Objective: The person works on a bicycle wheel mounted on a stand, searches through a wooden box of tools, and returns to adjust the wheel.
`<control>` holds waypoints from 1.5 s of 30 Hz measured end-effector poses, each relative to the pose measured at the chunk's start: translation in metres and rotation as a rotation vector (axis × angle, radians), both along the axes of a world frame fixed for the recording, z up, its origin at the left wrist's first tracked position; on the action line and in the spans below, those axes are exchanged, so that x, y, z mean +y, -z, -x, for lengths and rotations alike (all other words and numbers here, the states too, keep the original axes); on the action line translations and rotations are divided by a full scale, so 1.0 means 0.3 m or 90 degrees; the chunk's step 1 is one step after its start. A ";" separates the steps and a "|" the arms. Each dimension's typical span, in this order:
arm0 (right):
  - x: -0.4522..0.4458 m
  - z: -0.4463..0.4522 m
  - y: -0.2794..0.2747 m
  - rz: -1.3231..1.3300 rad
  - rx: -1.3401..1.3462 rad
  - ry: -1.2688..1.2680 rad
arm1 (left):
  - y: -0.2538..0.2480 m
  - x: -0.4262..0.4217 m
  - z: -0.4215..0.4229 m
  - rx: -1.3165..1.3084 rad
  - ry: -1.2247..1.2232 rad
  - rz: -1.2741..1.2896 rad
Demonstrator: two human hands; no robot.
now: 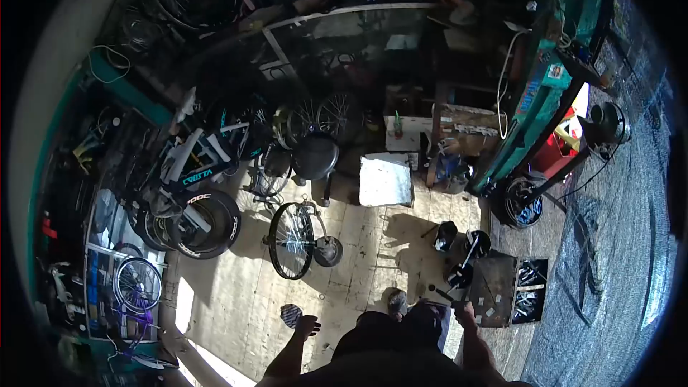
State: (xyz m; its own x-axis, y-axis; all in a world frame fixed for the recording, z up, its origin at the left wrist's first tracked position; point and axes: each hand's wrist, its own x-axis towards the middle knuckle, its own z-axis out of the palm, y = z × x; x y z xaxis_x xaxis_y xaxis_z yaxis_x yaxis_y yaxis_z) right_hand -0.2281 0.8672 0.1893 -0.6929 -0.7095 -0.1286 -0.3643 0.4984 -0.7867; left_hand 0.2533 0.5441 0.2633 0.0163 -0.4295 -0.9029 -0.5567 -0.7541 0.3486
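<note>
an open box point(530, 288) sits on the right, split in two by a bar, with many long, thin metal bits in both parts. a flat grey panel point(494, 272) lies beside it, with small pale scraps on top. a round black bucket point(509, 205) further up has shiny blue and white stuff in it. a small black pot point(445, 233) is on the floor point(358, 265); it is too dark to tell what is inside.

a bike wheel point(292, 241) stands out in front, with a round black stool point(315, 156) behind it and a white-topped block point(385, 180) to its right. fat black tyres point(228, 223) crowd the left side.

the right grip point(465, 311) is closed around the handle of a dark tool point(446, 295), near the grey panel. the tool's long side slants, its knobby end pointing up and left. the left grip point(308, 326) is half curled beside a striped cloth point(291, 315); i cannot tell if it has anything inside.
</note>
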 end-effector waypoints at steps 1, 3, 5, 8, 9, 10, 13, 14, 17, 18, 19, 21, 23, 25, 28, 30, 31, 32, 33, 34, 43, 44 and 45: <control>-0.078 0.029 -0.019 0.014 -0.025 -0.040 | 0.009 0.004 -0.014 0.002 -0.015 -0.009; -0.203 0.083 -0.030 -0.012 -0.085 -0.077 | 0.024 0.012 -0.013 0.006 -0.026 -0.035; -0.313 0.119 -0.060 -0.091 -0.144 -0.050 | 0.051 0.015 0.011 0.008 -0.025 -0.067; -0.378 0.146 -0.057 -0.150 -0.189 -0.006 | 0.064 -0.012 0.101 -0.007 -0.003 -0.103; -0.383 0.151 -0.043 -0.166 -0.201 0.011 | 0.069 -0.026 0.121 0.006 0.019 -0.099; -0.381 0.153 -0.019 -0.186 -0.215 0.027 | 0.039 -0.041 0.148 0.038 0.043 -0.094; -0.374 0.169 0.047 -0.257 -0.264 0.076 | 0.093 -0.185 0.205 0.139 -0.067 -0.167; -0.388 0.183 0.051 -0.285 -0.280 0.088 | 0.148 -0.237 0.208 0.186 -0.214 -0.258; -0.420 0.255 0.085 -0.351 -0.321 0.121 | 0.090 -0.437 0.468 0.124 0.005 -0.104; -0.440 0.283 0.092 -0.361 -0.330 0.130 | 0.065 -0.499 0.566 0.101 0.070 -0.053; -0.459 0.312 0.094 -0.368 -0.341 0.138 | 0.046 -0.558 0.657 0.089 0.118 -0.017; -0.535 0.399 0.091 -0.364 -0.343 0.136 | 0.004 -0.682 0.838 0.094 0.179 0.044; -0.656 0.488 0.092 -0.329 -0.337 0.122 | -0.024 -0.788 0.987 0.109 0.221 0.103; -0.769 0.587 0.073 -0.298 -0.321 0.116 | -0.047 -0.874 1.116 0.125 0.257 0.156; -0.932 0.704 0.022 -0.248 -0.284 0.114 | -0.073 -0.972 1.266 0.148 0.297 0.223; -1.037 0.759 0.000 -0.214 -0.261 0.121 | -0.052 -1.044 1.340 0.161 0.329 0.261; -1.073 0.770 -0.015 -0.193 -0.252 0.130 | -0.047 -1.082 1.353 0.166 0.344 0.275; -1.112 0.773 -0.018 -0.177 -0.245 0.137 | -0.029 -1.127 1.355 0.171 0.363 0.288; -1.169 0.784 -0.020 -0.153 -0.238 0.137 | -0.007 -1.163 1.355 0.170 0.381 0.292; -1.215 0.781 -0.032 -0.139 -0.237 0.144 | 0.017 -1.206 1.362 0.169 0.406 0.292; -1.482 0.492 -0.053 -0.071 -0.316 0.424 | 0.063 -1.851 1.383 0.602 0.948 0.347; -1.498 0.402 -0.032 -0.065 -0.338 0.465 | 0.069 -1.942 1.374 0.575 0.955 0.344; -1.511 0.297 -0.030 -0.063 -0.369 0.507 | 0.079 -2.033 1.368 0.483 0.954 0.315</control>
State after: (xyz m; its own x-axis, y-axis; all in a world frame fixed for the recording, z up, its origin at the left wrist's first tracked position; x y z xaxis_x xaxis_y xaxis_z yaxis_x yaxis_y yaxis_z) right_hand -0.3172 0.4137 0.1982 -0.7740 -0.0320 -0.6324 0.5338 0.5041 -0.6789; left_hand -0.1571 -0.0658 0.2395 -0.9432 0.1099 -0.3136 -0.2308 0.4622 0.8562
